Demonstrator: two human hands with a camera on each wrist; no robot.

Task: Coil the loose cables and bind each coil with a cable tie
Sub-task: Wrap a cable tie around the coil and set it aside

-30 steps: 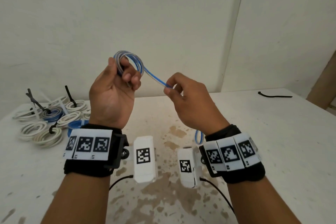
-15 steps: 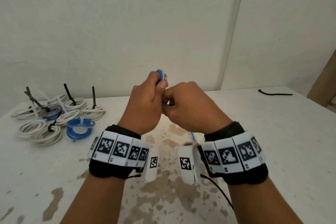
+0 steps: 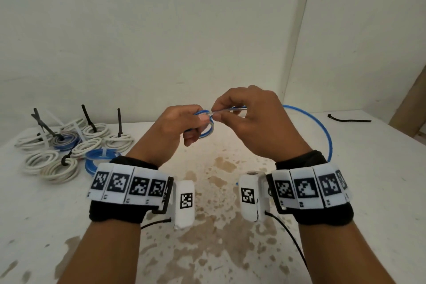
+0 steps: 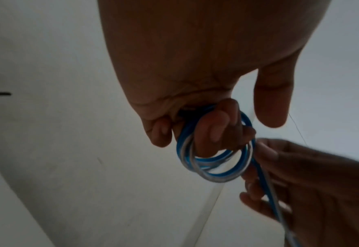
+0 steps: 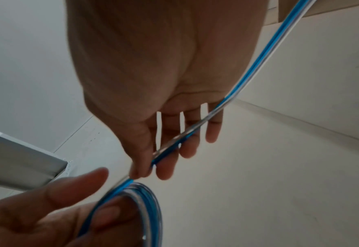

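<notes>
I hold a blue-and-clear cable above the middle of the white table. My left hand has several small loops of it, the coil, wound round its curled fingers. My right hand pinches the cable's loose run right beside the coil, between thumb and forefinger. The rest of the cable arcs out to the right behind my right wrist and down to the table. A black cable tie lies at the table's far right.
A pile of bound coils, white, grey and blue, with black and white tie tails sticking up, sits at the far left of the table. The tabletop in front of me is stained brown. White walls stand close behind.
My hands, pressed together half a second ago, have drawn slightly apart and lower. The right hand now feeds another turn onto the coil, and the loose cable swings out in a wide arc to the right.
</notes>
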